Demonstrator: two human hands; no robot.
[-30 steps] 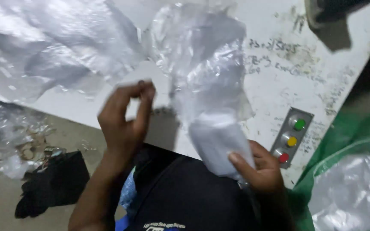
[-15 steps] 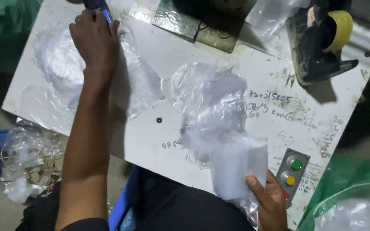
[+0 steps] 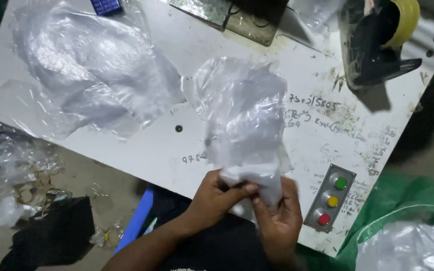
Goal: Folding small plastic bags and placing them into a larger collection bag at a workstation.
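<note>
The lower end of a clear plastic bag [image 3: 242, 115] is pinched at the near table [image 3: 187, 150] edge by the left hand [image 3: 217, 193] and right hand [image 3: 277, 216], both closed on it, with a three-button panel [image 3: 330, 198] just right and more plastic sheeting [image 3: 91, 70] lying beyond.

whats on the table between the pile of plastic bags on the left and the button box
The clear bag held up by both hands, left hand and right hand, seen in the head view.

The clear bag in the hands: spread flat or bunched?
Bunched. The clear bag stands crumpled above the table, its lower end pinched by left hand and right hand.
</note>
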